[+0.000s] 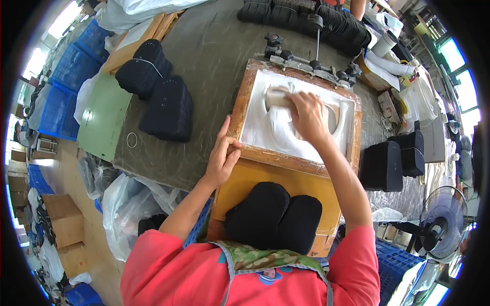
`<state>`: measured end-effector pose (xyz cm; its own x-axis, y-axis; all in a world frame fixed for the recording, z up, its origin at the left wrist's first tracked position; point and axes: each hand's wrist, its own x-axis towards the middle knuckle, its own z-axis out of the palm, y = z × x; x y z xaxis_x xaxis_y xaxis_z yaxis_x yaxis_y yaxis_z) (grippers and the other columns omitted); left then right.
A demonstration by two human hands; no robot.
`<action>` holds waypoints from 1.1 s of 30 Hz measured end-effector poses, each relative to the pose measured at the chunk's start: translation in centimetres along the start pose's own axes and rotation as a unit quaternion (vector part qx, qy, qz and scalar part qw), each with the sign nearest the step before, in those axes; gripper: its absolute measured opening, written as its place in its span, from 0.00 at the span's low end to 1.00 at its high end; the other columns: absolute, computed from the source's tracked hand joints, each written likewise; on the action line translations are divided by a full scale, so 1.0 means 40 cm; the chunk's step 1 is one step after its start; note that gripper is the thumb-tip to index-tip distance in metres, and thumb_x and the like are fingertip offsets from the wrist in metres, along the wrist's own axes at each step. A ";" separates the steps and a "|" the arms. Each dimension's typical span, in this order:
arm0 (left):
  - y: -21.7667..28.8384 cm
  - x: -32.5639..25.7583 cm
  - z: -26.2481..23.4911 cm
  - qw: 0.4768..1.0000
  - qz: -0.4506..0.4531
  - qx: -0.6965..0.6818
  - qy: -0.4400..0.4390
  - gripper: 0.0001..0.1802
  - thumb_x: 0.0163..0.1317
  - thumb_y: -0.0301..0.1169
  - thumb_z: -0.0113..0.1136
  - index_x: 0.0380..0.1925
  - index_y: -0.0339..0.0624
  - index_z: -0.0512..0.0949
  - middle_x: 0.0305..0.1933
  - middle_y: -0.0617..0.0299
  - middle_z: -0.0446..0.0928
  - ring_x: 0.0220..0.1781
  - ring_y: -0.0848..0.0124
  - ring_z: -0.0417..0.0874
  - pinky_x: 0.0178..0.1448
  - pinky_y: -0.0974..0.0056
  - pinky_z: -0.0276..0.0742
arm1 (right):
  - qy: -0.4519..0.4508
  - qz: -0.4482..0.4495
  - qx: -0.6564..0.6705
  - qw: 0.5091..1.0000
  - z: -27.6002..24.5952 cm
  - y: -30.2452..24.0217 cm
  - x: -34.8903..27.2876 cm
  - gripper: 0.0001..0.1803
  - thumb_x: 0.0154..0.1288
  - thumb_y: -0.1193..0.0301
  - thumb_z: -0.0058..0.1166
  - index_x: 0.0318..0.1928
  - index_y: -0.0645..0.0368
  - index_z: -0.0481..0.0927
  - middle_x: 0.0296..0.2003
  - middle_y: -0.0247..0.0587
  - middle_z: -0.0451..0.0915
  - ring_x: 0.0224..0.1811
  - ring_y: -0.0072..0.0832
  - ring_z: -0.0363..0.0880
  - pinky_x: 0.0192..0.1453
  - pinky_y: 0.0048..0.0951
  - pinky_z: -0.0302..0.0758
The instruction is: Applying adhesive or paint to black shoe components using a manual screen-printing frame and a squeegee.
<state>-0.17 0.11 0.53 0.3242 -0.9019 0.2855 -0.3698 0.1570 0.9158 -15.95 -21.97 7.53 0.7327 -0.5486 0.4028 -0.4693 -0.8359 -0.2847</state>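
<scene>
The person's right hand [310,118] has its fingers closed around a beige squeegee [277,98], which sits on the white-coated screen inside a wooden frame [356,130]. The left hand [220,158] is partly open, its index finger laid along the frame's left side and the other fingers bent over the near left corner; whether it grips firmly or only steadies the wood, one cannot tell. The frame lies on the tabletop [214,56], in front of the person, with a metal hinge clamp [310,65] along its far edge.

To work the squeegee well, the person would do best to hold its blade at one constant tilt, press evenly along its full width and draw it in a smooth stroke, so that the white paste spreads without streaks. The left hand should keep the corner from lifting or sliding, with its fingertips clear of the wet area.

Counted, there is one frame, one squeegee and one clamp assembly. Black fabric stacks number six: two at the left [166,109], two on the yellow board [275,173] nearest the person, and two at the right [382,166]. More black bundles [283,18] line the far side, too crowded to count surely. One fan [443,224] stands at the right.
</scene>
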 end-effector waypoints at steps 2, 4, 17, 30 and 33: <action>0.000 -0.003 0.000 1.000 -0.006 -0.004 -0.001 0.05 0.66 0.24 0.51 0.40 0.38 0.71 0.79 0.38 0.46 0.56 0.68 0.75 0.54 0.65 0.73 | -0.019 -0.052 0.036 0.998 -0.047 -0.018 -0.097 0.14 0.53 0.81 0.59 0.42 0.56 0.82 0.35 0.41 0.82 0.40 0.40 0.81 0.47 0.40 0.77; 0.001 -0.003 0.000 1.000 -0.009 -0.002 -0.003 0.05 0.66 0.24 0.51 0.40 0.38 0.70 0.79 0.38 0.46 0.54 0.68 0.76 0.54 0.65 0.74 | -0.050 -0.074 0.053 0.995 -0.090 -0.001 -0.129 0.14 0.52 0.81 0.59 0.40 0.55 0.82 0.33 0.39 0.82 0.40 0.38 0.81 0.48 0.39 0.77; 0.153 0.068 -0.055 0.989 -0.007 -0.148 0.022 0.22 0.71 0.43 0.45 0.54 0.38 0.72 0.77 0.36 0.50 0.78 0.58 0.54 0.77 0.55 0.45 | 0.098 -0.041 -0.073 0.992 -0.293 0.108 0.118 0.21 0.53 0.77 0.54 0.50 0.61 0.80 0.42 0.48 0.81 0.47 0.43 0.81 0.56 0.41 0.74; 0.181 0.235 -0.109 0.967 0.090 -0.232 0.055 0.32 0.78 0.47 0.27 0.73 0.38 0.55 0.75 0.45 0.58 0.75 0.59 0.61 0.77 0.54 0.53 | -0.229 0.118 0.137 0.956 -0.251 0.106 -0.227 0.14 0.60 0.70 0.59 0.47 0.60 0.81 0.45 0.48 0.83 0.50 0.46 0.80 0.56 0.43 0.74; 0.077 0.244 -0.051 0.978 -0.085 -0.128 0.144 0.22 0.73 0.39 0.48 0.59 0.35 0.72 0.56 0.59 0.76 0.55 0.71 0.77 0.61 0.61 0.71 | -0.032 0.175 0.013 0.984 -0.106 0.213 -0.231 0.16 0.62 0.67 0.60 0.48 0.61 0.81 0.46 0.49 0.83 0.52 0.47 0.79 0.56 0.43 0.73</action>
<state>3.62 -7.38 6.72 0.6077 -0.7783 0.1579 -0.0721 0.1440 0.9870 -28.80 -24.09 5.07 0.5590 -0.7993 0.2205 -0.6858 -0.5952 -0.4189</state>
